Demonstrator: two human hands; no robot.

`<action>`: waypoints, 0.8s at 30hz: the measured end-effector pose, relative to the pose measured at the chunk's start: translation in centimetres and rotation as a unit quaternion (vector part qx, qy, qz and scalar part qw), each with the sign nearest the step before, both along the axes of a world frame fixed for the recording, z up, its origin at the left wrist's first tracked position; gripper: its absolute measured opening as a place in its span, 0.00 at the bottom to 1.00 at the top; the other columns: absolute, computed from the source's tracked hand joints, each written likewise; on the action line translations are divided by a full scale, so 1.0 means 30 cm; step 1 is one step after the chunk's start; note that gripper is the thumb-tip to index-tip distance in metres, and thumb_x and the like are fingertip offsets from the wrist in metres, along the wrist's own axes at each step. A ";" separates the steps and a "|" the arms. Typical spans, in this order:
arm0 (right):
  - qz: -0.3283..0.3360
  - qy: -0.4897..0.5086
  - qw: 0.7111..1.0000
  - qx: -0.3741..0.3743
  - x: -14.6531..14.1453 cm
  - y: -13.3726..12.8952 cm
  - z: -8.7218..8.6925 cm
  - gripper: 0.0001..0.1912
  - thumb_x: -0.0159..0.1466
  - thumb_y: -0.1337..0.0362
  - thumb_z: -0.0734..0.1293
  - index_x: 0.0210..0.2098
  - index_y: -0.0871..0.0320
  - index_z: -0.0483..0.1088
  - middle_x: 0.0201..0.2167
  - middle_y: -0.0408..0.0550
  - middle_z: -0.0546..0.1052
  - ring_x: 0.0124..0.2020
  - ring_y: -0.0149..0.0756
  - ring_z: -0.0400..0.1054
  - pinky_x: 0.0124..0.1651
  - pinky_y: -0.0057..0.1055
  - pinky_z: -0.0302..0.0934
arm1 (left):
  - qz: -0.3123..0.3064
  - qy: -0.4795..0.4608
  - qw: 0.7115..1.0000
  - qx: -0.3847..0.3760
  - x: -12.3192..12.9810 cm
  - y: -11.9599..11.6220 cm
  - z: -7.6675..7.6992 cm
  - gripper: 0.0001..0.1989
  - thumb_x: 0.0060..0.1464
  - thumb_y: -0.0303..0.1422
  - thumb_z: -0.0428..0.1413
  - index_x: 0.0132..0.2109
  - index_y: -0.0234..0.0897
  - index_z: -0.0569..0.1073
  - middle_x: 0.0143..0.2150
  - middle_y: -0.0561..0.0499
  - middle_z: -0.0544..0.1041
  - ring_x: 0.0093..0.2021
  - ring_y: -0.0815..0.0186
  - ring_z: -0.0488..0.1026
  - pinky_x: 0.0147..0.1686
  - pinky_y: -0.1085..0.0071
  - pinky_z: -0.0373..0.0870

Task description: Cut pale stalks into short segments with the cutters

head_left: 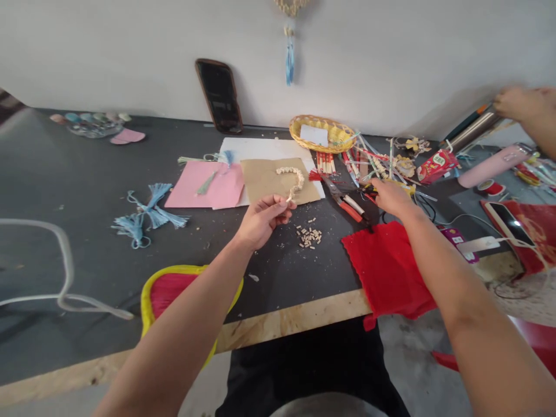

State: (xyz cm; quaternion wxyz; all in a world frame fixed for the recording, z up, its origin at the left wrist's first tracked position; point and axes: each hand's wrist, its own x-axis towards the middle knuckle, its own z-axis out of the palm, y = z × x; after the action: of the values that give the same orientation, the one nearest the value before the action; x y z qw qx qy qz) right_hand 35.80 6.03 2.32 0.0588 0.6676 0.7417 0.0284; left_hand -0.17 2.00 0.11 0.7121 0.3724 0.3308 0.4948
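My left hand [268, 217] pinches one end of a curved strand of small cream beads [299, 178]; the rest of the strand arches over a sheet of brown paper [260, 176]. Close by on the dark table lies a loose pile of short pale tube-like pieces [309, 236]. My right hand [388, 197] is farther right, its fingers closed together among the tools and craft sticks. Whatever is in those fingertips is too small to make out. Red-handled pliers [343, 202] lie just left of that hand, and a red cloth [388, 266] hangs over the front edge below it.
Blue tassels [150, 211] and pink paper [206, 184] lie left. A yellow basket [321, 133] and a leaning phone [219, 95] stand at the wall. A red drink carton [436, 165] and pink bottle [495, 165] are right, where another person's hand [525, 107] reaches in.
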 end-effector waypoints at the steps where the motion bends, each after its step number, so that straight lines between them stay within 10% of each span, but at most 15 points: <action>1: 0.004 0.012 1.000 0.012 0.005 -0.001 0.004 0.26 0.59 0.76 0.60 0.56 0.62 0.65 0.48 0.62 0.74 0.48 0.49 0.70 0.48 0.38 0.62 | 0.001 0.002 1.000 0.001 0.000 0.000 -0.001 0.08 0.46 0.33 0.66 0.29 0.34 0.76 0.33 0.49 0.80 0.27 0.73 0.72 0.26 0.77 0.66; 7: 0.004 0.189 0.972 0.143 -0.039 -0.027 0.039 0.29 0.57 0.71 0.63 0.59 0.59 0.65 0.53 0.59 0.71 0.51 0.50 0.68 0.54 0.46 0.63 | -0.002 0.021 1.000 -0.012 -0.001 -0.004 0.013 0.11 0.42 0.36 0.69 0.30 0.35 0.76 0.34 0.50 0.81 0.27 0.74 0.72 0.28 0.78 0.68; 14: 0.051 0.426 0.880 0.204 -0.261 -0.136 0.018 0.27 0.61 0.63 0.67 0.60 0.52 0.62 0.46 0.49 0.71 0.30 0.31 0.65 0.39 0.37 0.69 | -0.011 0.042 0.999 -0.015 0.000 -0.005 0.025 0.10 0.43 0.34 0.68 0.30 0.35 0.77 0.33 0.51 0.81 0.28 0.72 0.72 0.28 0.77 0.68; 24: 0.124 0.465 0.856 0.188 -0.347 -0.198 -0.099 0.25 0.61 0.68 0.66 0.58 0.52 0.64 0.45 0.49 0.68 0.35 0.32 0.66 0.42 0.33 0.69 | -0.010 0.068 0.997 -0.023 -0.003 -0.002 0.025 0.16 0.36 0.40 0.72 0.29 0.35 0.78 0.33 0.51 0.81 0.28 0.72 0.72 0.28 0.78 0.69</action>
State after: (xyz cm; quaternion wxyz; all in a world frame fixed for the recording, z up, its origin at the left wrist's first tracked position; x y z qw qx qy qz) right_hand 25.40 0.09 -0.64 -0.4234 0.5043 0.7396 -0.1394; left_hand -0.26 1.95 0.87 0.7014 0.3917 0.3862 0.4533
